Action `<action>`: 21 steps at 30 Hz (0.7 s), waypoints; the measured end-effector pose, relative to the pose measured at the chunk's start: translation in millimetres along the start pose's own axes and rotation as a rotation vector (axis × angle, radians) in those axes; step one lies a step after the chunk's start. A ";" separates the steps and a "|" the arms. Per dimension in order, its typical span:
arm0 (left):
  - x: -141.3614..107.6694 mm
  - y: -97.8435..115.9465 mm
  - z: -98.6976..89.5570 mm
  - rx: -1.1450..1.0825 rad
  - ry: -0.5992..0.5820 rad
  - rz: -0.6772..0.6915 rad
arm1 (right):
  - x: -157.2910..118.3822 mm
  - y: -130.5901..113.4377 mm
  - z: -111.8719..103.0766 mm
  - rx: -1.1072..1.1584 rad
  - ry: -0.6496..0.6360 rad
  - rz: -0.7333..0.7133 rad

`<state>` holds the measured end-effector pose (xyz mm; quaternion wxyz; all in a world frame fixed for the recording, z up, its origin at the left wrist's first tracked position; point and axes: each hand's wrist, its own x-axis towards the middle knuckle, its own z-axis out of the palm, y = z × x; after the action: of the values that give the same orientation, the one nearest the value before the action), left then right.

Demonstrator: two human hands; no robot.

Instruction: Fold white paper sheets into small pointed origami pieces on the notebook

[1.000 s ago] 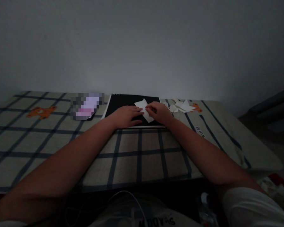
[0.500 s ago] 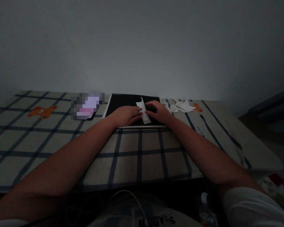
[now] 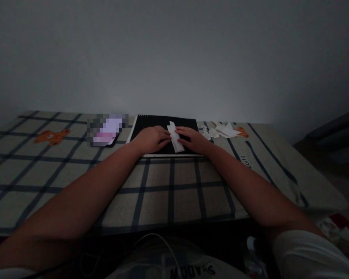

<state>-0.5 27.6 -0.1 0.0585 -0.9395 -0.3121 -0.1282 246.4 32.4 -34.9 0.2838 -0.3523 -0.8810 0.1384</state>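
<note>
1. A single head-worn camera looks forward and down, from just above the wearer's shirt [image 3: 157,268] at the bottom edge.
2. It faces a plain wall [image 3: 174,58] across a checked tablecloth [image 3: 184,174].
3. Left hand [image 3: 152,140] and right hand [image 3: 195,140] appear mid-frame, at arm's reach.

The left forearm [image 3: 90,190] is coming in from eight o'clock and slanting toward two; the right forearm [image 3: 244,184] is coming in from four and slanting toward ten. Both hands are lying low with their backs showing. The left hand [image 3: 151,140] is pointing its fingers [image 3: 164,133] toward three o'clock, and the right hand [image 3: 195,140] is aiming its own toward nine. Each thumb is sitting apart, on the six o'clock side of the fingers.
</note>
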 end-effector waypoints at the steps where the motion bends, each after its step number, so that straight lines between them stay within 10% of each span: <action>1: 0.4 -0.1 -0.8 0.015 0.008 0.011 | 0.1 -0.5 0.0 -0.007 -0.003 -0.001; 21: -0.4 -4.4 -0.2 -0.036 0.005 0.108 | 1.3 -9.6 -0.7 -0.239 -0.113 0.025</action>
<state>-3.4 30.8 0.1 0.0490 -0.9557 -0.2583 -0.1326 240.8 26.5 -29.5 0.1878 -0.3861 -0.9014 0.0554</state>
